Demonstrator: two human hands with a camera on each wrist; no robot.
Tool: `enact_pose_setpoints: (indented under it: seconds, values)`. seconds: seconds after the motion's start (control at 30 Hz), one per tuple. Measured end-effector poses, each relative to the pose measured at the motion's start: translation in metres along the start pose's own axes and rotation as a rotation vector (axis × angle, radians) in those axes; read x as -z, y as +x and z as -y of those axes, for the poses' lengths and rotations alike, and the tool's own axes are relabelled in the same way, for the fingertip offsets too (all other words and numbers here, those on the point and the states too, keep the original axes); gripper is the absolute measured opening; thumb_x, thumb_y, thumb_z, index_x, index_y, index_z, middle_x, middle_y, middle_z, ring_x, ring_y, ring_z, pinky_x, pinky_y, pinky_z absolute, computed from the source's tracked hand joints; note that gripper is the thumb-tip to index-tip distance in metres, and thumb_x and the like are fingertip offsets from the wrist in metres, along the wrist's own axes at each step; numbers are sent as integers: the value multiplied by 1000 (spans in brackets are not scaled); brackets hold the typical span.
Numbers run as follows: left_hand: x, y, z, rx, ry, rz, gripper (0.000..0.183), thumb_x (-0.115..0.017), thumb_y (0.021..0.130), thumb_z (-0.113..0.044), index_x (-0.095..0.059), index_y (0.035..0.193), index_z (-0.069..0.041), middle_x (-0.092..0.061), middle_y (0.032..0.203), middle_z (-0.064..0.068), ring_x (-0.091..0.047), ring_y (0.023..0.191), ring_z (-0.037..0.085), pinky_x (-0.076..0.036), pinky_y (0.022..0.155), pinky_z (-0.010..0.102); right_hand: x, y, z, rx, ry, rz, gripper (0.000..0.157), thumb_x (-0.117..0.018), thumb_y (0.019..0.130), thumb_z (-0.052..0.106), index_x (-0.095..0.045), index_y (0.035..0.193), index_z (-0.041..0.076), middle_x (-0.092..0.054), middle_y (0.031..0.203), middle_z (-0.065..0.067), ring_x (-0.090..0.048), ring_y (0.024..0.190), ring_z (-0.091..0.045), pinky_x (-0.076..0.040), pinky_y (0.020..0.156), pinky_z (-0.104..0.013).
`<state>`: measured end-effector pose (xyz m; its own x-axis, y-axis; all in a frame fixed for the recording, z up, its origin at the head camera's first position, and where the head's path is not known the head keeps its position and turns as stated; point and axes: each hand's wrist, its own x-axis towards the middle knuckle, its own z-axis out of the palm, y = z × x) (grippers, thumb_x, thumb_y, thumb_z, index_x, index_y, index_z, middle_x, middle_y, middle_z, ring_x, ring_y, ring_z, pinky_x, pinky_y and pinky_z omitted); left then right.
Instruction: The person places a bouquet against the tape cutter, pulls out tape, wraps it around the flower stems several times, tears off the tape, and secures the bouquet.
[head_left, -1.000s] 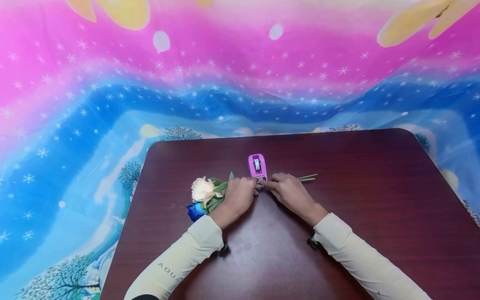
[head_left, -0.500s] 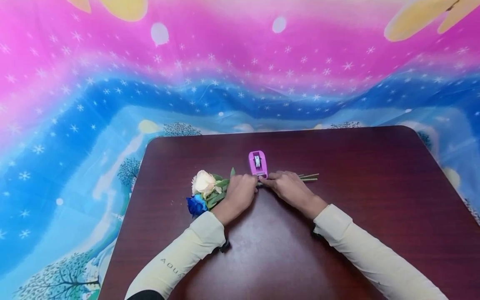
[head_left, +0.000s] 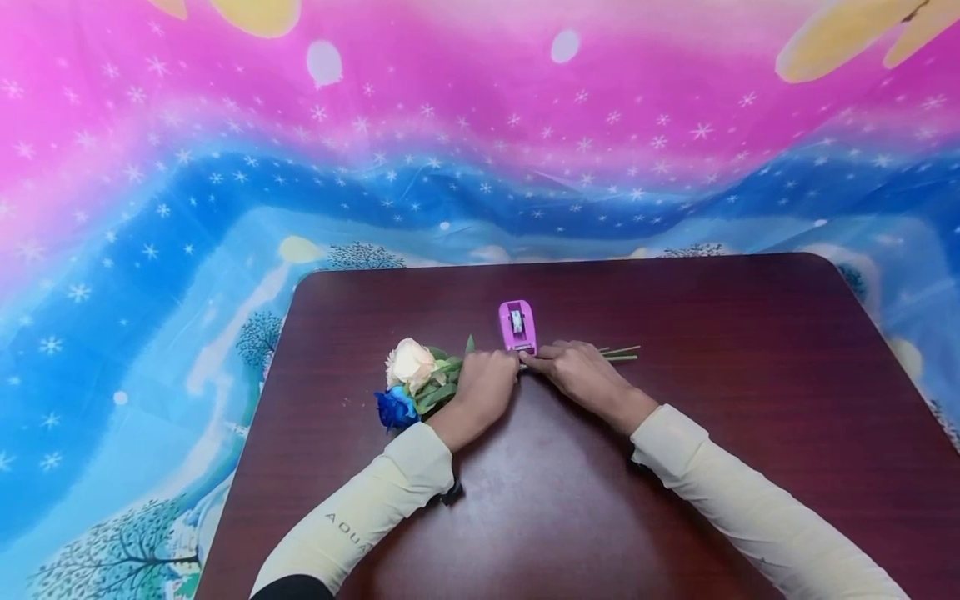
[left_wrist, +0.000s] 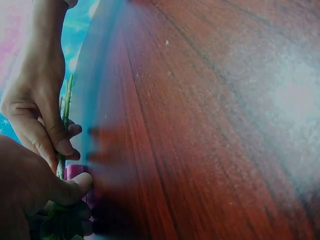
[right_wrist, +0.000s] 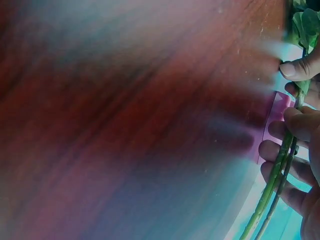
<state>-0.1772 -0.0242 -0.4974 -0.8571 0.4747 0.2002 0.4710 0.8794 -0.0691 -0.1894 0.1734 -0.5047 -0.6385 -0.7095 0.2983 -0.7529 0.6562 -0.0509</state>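
A cream rose (head_left: 409,364) and a blue rose (head_left: 397,407) lie at the left of the bunch, their leaves (head_left: 438,393) just behind the heads. My left hand (head_left: 486,387) grips the stems close below the leaves. Beside it, my right hand (head_left: 579,372) pinches the same green stems (right_wrist: 268,192) between thumb and fingers, and the cut ends stick out to the right. Directly beyond the fingertips stands a pink tape dispenser (head_left: 518,340) with a tape roll inside, its near end by both hands. Whether tape lies on the stems is hidden by the fingers.
Everything sits on a dark red-brown table (head_left: 750,375) with rounded far corners. A printed cloth (head_left: 480,108) in pink and blue hangs behind and around it. A few small crumbs lie left of the roses.
Both hands keep their hold on the stems, close together. My right forefinger has drawn slightly nearer the dispenser's front end. The whole view has shifted a little.
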Motion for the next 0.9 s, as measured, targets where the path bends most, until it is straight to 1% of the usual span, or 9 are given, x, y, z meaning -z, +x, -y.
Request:
enact_pose_setpoints:
  seconds: [0.13,0.3,0.4,0.5,0.6,0.7,0.77,0.9]
  values:
    - [1,1,1,-4,1,6,16,-81,86,-32,-75,83,-17,-71,69,-3,-64,57,16,-50,52,32,1,0,0,6,26,-12,32,-61,100,8,-72,130,15,-71,91,2,-65,76,-15,-57,67,-34]
    - [0,1,-1,-16,3,0,17,-81,85,-32,-74,80,-18,-71,69,-3,-64,58,16,-50,54,32,-1,-3,0,2,54,-17,29,-62,100,8,-75,125,16,-71,93,1,-68,77,-15,-58,68,-35]
    - [-1,0,-2,-15,0,-5,17,-81,84,-31,-73,78,-18,-70,68,-3,-63,57,16,-50,53,32,-2,-5,2,-2,68,-20,27,-63,100,8,-75,123,15,-71,92,2,-69,78,-14,-58,68,-34]
    - [1,-1,-2,-14,-2,-9,16,-80,85,-29,-72,78,-18,-70,67,-4,-63,57,16,-51,53,32,-3,-6,5,-27,99,-30,29,-65,99,8,-75,125,14,-71,91,1,-69,78,-14,-58,67,-34]
    - [4,-4,-1,-29,5,-29,13,-79,86,-27,-73,80,-18,-70,69,-4,-64,59,15,-51,56,32,-2,-10,10,-83,139,-36,33,-67,97,6,-73,128,15,-74,95,0,-69,81,-15,-58,69,-34]
    - [10,-8,1,-60,37,-81,7,-76,87,-21,-73,82,-18,-72,72,-5,-66,62,15,-50,60,31,2,-12,18,-164,191,-48,37,-71,94,6,-72,130,16,-75,99,1,-68,83,-15,-57,71,-34]
    - [15,-9,3,-88,69,-130,3,-74,86,-17,-73,83,-18,-72,74,-5,-67,65,15,-48,63,30,8,-10,23,-227,253,-55,37,-73,93,8,-73,129,18,-75,96,2,-66,83,-13,-56,71,-33]
    - [27,-7,10,-144,124,-247,7,-73,85,-11,-74,86,-18,-74,77,-3,-67,70,15,-50,69,31,24,-1,32,-336,448,-67,32,-75,92,11,-75,124,14,-76,93,1,-63,77,-9,-53,70,-30]
